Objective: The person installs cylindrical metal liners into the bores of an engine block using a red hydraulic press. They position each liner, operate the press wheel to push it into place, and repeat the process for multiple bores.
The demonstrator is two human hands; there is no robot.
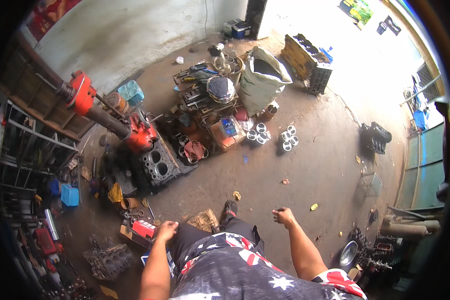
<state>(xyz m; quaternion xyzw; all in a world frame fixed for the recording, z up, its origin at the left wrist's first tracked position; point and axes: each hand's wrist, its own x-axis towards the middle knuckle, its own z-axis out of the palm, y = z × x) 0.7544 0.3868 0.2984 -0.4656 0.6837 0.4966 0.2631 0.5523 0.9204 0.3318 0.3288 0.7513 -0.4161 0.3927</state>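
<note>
My left hand (168,230) hangs at my left side with its fingers curled in, and nothing shows in it. Nearest to it are a red-and-white box (144,228) and a flattened brown piece of cardboard (203,220) by my feet. Out to the right, above bare floor, my right hand (284,216) is loosely closed, with no object visible in it. Ahead on the left stands an engine block (160,162) with round cylinder bores, under a red boring machine (141,132). Several pistons (288,138) stand in clusters on the floor ahead.
A large white sack (265,82) stands beside a cluttered pile of parts and tools. Beyond it is a yellowish engine block (305,60). A dark engine block (376,137) and a wire rack (370,185) sit at right. Another block (108,261) lies lower left, near loaded shelves.
</note>
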